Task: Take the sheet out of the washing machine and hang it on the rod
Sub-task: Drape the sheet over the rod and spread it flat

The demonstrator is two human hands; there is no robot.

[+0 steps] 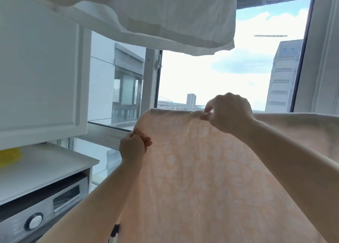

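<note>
Both arms raised; left hand point(132, 147) and right hand point(228, 112) pinching.

This was a laundry corner in a high-rise flat: a washing machine point(36, 217) sat under a white counter point(45, 169), laundry point(146, 13) hung overhead, and the window point(211, 74) showed towers (far below).

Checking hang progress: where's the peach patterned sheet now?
Head view, centre-right: peach patterned sheet held up before the window, left hand and right hand gripping its top edge.

White countertop point(45, 166) above the washing machine point(42, 211), lower left; blurred yellow object point(9, 156) resting on its left end, beneath a white cabinet point(40, 77).
</note>
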